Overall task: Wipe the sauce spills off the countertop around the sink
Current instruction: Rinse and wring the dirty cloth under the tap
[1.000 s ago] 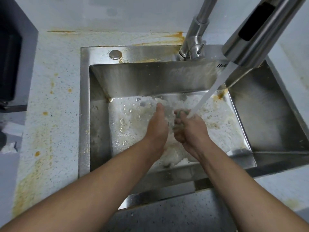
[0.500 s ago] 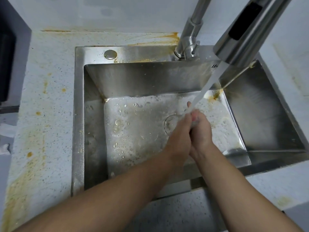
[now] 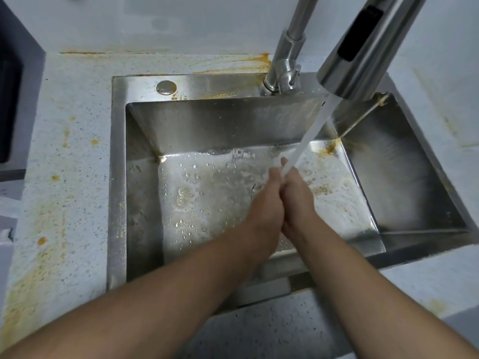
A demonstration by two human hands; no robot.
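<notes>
Spills (image 3: pixel 44 255): orange, on countertop (image 3: pixel 77 99) left of and beyond fingers (image 3: pixel 274 178) | left hand (image 3: pixel 264 206), right hand (image 3: pixel 298 200): palm to palm, fingers straight, together | water (image 3: pixel 316 125): hits fingertips | sink (image 3: pixel 118 177): below fingers

Nothing legible appears anywhere in view: no text, label, brand, number or sign. The only candidate is a tiny dark mark (image 3: pixel 322 102) on the back wall of the brushed stainless steel sink (image 3: pixel 220 120). It sits just below the cylindrical steel faucet spray head (image 3: pixel 363 47) and is too small to make out.
</notes>
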